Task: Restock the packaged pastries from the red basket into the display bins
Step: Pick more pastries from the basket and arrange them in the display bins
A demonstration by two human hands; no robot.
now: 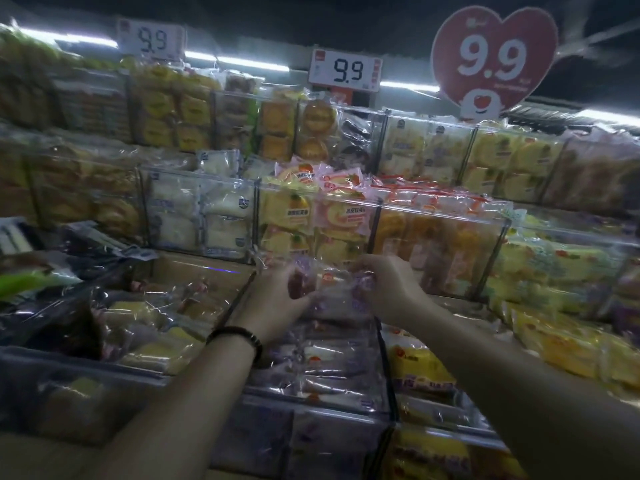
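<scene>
two hands meet in the middle of the view. the left hand (277, 296) grips the 9 o'clock end of a pastry pack (334, 289). the right hand (388, 289) grips its 3 o'clock end. the fingers of both hands curl round the wrap. the pack is see-through, with purple marks and a small orange spot. it is blurry, so the cake inside is hard to make out. it is held up in the air, just above a clear bin (387, 368) at 6 o'clock from it.

many purple packs (322, 362) lie flat in that bin. at 3 o'clock from the bin, yellow packs (419, 365) lie in the next one. a dark bead band (242, 336) sits on the left wrist.

at 12 o'clock from the held pack is a clear box of yellow and pink roll cakes (311, 216). orange cakes (433, 233) fill the box at 1 o'clock, and white buns (207, 216) fill the one at 10 o'clock. high up at 1 o'clock hangs a red heart sign (491, 60) that reads 9.9. a white price card (346, 71) at 12 o'clock shows the same number.
</scene>
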